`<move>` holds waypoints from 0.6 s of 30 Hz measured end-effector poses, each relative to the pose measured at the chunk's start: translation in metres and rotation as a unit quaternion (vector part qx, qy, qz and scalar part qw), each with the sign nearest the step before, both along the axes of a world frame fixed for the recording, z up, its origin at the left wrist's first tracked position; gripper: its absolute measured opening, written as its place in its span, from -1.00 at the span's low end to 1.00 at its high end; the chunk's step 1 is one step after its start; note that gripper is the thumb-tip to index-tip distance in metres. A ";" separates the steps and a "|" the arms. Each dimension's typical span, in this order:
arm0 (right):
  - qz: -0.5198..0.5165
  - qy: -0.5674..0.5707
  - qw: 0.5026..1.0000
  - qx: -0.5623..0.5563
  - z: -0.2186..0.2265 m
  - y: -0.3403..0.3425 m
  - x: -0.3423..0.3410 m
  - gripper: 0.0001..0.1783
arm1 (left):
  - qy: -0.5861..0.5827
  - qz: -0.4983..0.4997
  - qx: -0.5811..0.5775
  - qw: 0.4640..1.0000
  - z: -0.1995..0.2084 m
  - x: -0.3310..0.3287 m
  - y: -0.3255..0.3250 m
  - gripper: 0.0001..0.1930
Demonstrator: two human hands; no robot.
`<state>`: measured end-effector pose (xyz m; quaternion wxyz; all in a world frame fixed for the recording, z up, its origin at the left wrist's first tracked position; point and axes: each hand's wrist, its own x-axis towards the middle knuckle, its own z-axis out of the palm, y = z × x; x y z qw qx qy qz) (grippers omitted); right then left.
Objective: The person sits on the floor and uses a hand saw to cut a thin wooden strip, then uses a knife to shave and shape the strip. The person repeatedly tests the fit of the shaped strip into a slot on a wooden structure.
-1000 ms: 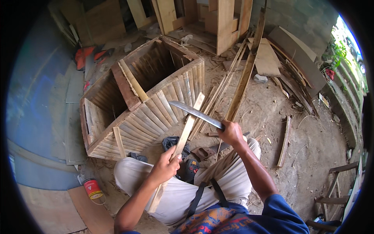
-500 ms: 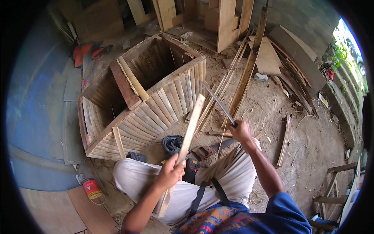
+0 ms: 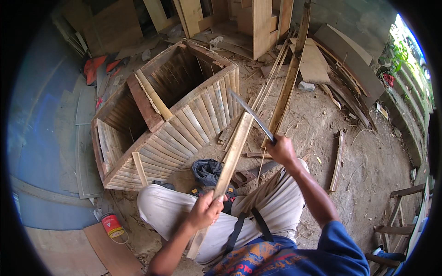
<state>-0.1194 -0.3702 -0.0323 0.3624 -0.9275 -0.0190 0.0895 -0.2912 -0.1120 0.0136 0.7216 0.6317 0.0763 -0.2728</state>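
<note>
A pale wooden slat (image 3: 237, 154) is held aslant over the light trousers (image 3: 168, 207), below its middle, by the left hand (image 3: 206, 212), whose fingers are wrapped closely around it. A long knife (image 3: 254, 115) is gripped at its handle by the right hand (image 3: 282, 150), the fingers closed; its blade is set just beside the slat's upper end, and whether the two are touching cannot be told. Beyond, a slatted wooden box (image 3: 186, 126) is placed toward the left edge of the dirt floor (image 3: 373, 170), with a black bag (image 3: 207, 171) lying near it. Toward the floor's right edge a narrow wood strip (image 3: 337, 161) is laid, and near the left edge a red tin (image 3: 112, 225) is seen by a brown board (image 3: 113, 250).
</note>
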 end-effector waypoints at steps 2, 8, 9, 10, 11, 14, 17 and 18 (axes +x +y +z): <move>0.036 0.006 0.999 -0.028 -0.005 -0.009 -0.002 -0.74 | 0.016 0.018 0.004 1.000 0.001 0.003 -0.002 -0.78; 0.079 0.070 0.991 0.080 -0.061 0.001 -0.043 -0.60 | 0.060 0.090 -0.159 0.981 -0.005 0.025 0.006 -0.44; 0.039 0.063 0.991 0.110 -0.068 0.005 -0.044 -0.56 | 0.052 0.076 -0.183 0.979 -0.005 0.025 0.011 -0.39; 0.002 0.127 0.976 0.175 -0.073 0.009 -0.045 -0.54 | 0.056 0.068 -0.199 0.976 -0.005 0.025 0.015 -0.38; -0.067 0.213 0.954 0.201 -0.075 0.013 -0.047 -0.53 | 0.062 0.063 -0.213 0.973 -0.005 0.025 0.018 -0.37; -0.104 0.223 0.914 0.322 -0.065 0.025 -0.055 -0.53 | 0.049 0.076 -0.207 0.974 -0.008 0.025 0.019 -0.35; -0.097 0.191 0.882 0.421 -0.036 0.041 -0.065 -0.55 | 0.033 0.071 -0.168 0.983 -0.013 0.028 0.009 -0.33; -0.068 0.181 0.869 0.457 -0.025 0.046 -0.067 -0.57 | 0.028 0.064 -0.156 0.985 -0.014 0.027 0.005 -0.32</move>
